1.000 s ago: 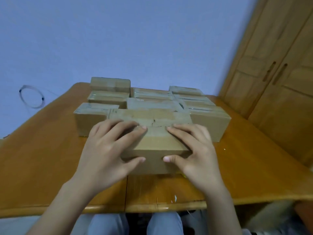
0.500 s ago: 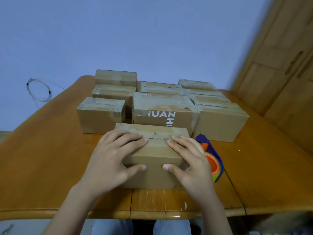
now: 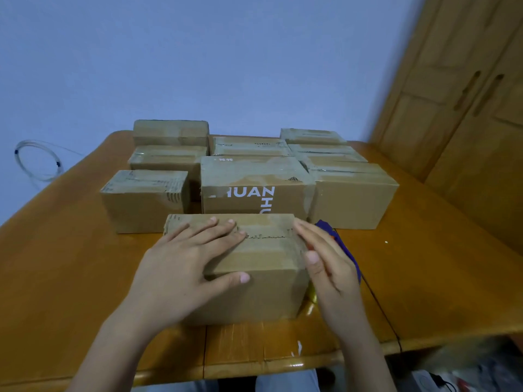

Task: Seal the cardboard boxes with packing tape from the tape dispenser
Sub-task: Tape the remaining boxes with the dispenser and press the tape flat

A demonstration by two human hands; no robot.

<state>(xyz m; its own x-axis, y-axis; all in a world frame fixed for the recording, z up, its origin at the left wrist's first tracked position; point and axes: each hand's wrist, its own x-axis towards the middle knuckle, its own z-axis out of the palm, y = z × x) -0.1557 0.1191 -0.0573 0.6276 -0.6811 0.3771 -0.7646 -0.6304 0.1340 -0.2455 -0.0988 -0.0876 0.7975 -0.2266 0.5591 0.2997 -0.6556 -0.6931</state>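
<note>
Blue wall behind, wooden wardrobe (image 3: 464, 114) off to the right, and a broad orange-brown table (image 3: 56, 264) carrying the whole job. At the back of it sits a cluster of cardboard boxes (image 3: 254, 179), most with tape glinting across their tops, one printed with white letters. Nearest the edge stands the front box (image 3: 263, 284), its top seam showing a rough torn line.

The left hand (image 3: 184, 267) lies flat on that lid, fingers straight and spread, thumb hooked over the front edge, pressing the flaps down. The right hand (image 3: 325, 264) stands edge-on against the box's right side, fingers straight and together, gripping nothing.

Tucked just behind that right hand is the tape dispenser (image 3: 343, 247), blue with an orange bit showing, mostly hidden, just beside the box.

My read: the box looks light and fairly stiff but its lid will spring, so keep one palm on the seam. The dispenser wants grabbing by its handle, which I can't properly see.
</note>
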